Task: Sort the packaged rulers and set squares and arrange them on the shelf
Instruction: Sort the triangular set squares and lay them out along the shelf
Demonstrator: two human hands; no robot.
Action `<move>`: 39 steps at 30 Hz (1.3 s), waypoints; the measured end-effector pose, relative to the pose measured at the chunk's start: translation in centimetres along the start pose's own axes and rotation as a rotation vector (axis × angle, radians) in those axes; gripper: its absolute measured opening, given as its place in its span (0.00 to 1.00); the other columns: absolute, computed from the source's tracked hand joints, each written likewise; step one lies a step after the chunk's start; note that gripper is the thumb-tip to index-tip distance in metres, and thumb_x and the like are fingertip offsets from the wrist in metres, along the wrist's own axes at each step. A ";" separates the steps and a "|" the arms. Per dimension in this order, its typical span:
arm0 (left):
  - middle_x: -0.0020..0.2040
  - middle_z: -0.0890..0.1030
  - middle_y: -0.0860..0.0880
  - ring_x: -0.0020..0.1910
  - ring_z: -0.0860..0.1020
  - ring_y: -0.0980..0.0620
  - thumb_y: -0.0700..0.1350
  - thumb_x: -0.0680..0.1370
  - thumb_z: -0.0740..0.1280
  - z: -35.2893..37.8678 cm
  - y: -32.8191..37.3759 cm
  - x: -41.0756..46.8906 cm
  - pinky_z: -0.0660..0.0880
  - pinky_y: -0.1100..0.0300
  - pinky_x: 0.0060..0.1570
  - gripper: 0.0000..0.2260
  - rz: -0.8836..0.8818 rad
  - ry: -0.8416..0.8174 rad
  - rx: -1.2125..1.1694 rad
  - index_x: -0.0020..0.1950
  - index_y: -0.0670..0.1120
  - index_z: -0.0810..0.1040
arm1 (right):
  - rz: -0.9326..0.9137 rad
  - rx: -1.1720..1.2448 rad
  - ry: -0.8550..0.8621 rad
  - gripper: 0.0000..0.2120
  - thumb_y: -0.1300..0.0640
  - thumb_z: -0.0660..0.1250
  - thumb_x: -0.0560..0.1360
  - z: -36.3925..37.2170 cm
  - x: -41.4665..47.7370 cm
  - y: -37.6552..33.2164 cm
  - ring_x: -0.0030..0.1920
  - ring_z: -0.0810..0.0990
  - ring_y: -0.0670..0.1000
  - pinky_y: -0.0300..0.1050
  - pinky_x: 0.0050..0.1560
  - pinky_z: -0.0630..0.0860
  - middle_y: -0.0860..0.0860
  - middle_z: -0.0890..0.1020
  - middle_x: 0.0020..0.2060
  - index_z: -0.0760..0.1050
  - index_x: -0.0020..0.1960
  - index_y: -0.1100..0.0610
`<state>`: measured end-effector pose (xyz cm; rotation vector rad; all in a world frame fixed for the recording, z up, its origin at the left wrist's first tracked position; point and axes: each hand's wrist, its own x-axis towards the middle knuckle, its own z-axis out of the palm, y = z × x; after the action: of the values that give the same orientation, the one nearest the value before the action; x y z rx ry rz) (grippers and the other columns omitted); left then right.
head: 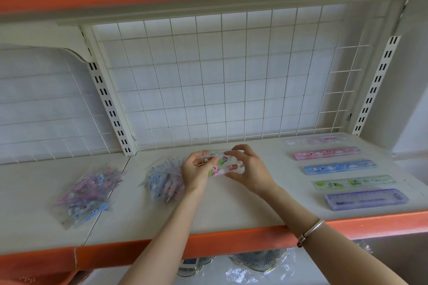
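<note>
**One packet in both hands, two piles left to sort**

The person holds a small clear packet with pink and green print, a little above the shelf, near its middle. The left hand has its grip on the left end, with the fingers curled around it. The right hand pinches the right end, thumb under and fingers over. So both grips are closed on this one packet. I cannot tell from here if a ruler or a set square is inside.

Just beside the left hand lies the middle pile of similar packets, loose and crossing each other. Well apart from it, further left, is the left pile, also in disorder.

On the right side the work looks done already. Five long rulers in their packages lie one behind another, parallel, not touching: pale pink at the back, then pink, blue, green, and purple at the front.

My judgement is that the long rulers are arranged, but the small packets are mostly waiting. Both piles must be sorted and laid out, so a large part of the task remains.

Behind the shelf stands a white wire grid. A bracelet is on the right wrist.
</note>
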<state>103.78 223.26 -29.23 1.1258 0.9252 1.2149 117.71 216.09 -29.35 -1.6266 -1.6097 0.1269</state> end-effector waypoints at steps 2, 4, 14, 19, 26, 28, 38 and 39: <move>0.40 0.82 0.43 0.37 0.82 0.48 0.33 0.72 0.73 -0.3 -0.1 0.3 0.81 0.51 0.41 0.08 -0.031 0.007 0.003 0.50 0.38 0.79 | 0.001 0.009 -0.039 0.25 0.60 0.77 0.67 -0.5 0.2 0.0 0.47 0.75 0.49 0.34 0.48 0.71 0.50 0.73 0.53 0.77 0.62 0.57; 0.39 0.82 0.43 0.37 0.81 0.49 0.35 0.75 0.70 -0.5 -0.2 0.7 0.82 0.52 0.40 0.03 -0.022 0.048 0.009 0.49 0.38 0.79 | 0.028 0.017 -0.064 0.24 0.62 0.77 0.65 -1.1 0.5 0.4 0.44 0.73 0.49 0.27 0.44 0.68 0.48 0.72 0.49 0.77 0.60 0.58; 0.40 0.80 0.46 0.38 0.80 0.53 0.38 0.79 0.65 -0.7 0.2 2.3 0.81 0.62 0.33 0.02 0.031 0.160 0.113 0.48 0.40 0.76 | 0.435 -0.033 -0.214 0.24 0.63 0.76 0.65 -3.8 2.4 4.0 0.47 0.73 0.48 0.36 0.46 0.67 0.52 0.76 0.52 0.78 0.61 0.56; 0.41 0.81 0.45 0.40 0.80 0.51 0.39 0.79 0.65 -0.3 0.3 2.3 0.81 0.59 0.36 0.03 0.027 0.121 0.128 0.49 0.40 0.76 | 0.466 -0.010 -0.265 0.24 0.64 0.74 0.68 -3.7 3.2 4.5 0.53 0.73 0.49 0.39 0.52 0.69 0.54 0.78 0.57 0.76 0.63 0.56; 0.41 0.81 0.44 0.39 0.80 0.54 0.39 0.79 0.65 0.2 0.7 2.1 0.81 0.62 0.34 0.03 0.033 0.096 0.140 0.49 0.40 0.76 | 0.355 -0.138 -0.261 0.21 0.60 0.68 0.72 -2.8 2.1 3.9 0.66 0.67 0.54 0.46 0.67 0.65 0.52 0.74 0.64 0.75 0.65 0.54; 0.41 0.81 0.44 0.39 0.80 0.53 0.39 0.79 0.65 0.2 0.7 2.2 0.81 0.62 0.34 0.03 0.035 0.096 0.146 0.49 0.40 0.76 | 0.268 -0.211 -0.286 0.19 0.57 0.65 0.76 -2.4 1.2 3.4 0.68 0.66 0.53 0.45 0.68 0.62 0.50 0.73 0.67 0.74 0.66 0.54; 0.44 0.80 0.42 0.43 0.79 0.48 0.33 0.79 0.61 0.0 0.7 2.6 0.80 0.62 0.35 0.06 0.020 0.060 0.208 0.51 0.41 0.77 | 0.200 -0.338 -0.341 0.22 0.50 0.56 0.81 -2.8 0.2 3.9 0.74 0.60 0.51 0.42 0.73 0.53 0.51 0.65 0.73 0.65 0.73 0.54; 0.44 0.80 0.42 0.42 0.79 0.48 0.33 0.79 0.61 -0.1 0.7 2.7 0.80 0.63 0.35 0.07 0.020 0.061 0.216 0.51 0.41 0.76 | 0.198 -0.348 -0.343 0.22 0.50 0.56 0.81 -2.8 0.1 3.9 0.74 0.60 0.51 0.42 0.73 0.52 0.50 0.64 0.74 0.64 0.73 0.54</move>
<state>103.97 225.95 -28.45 1.2763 1.1140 1.1918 122.44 215.49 -29.78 -2.1246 -1.7958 0.2515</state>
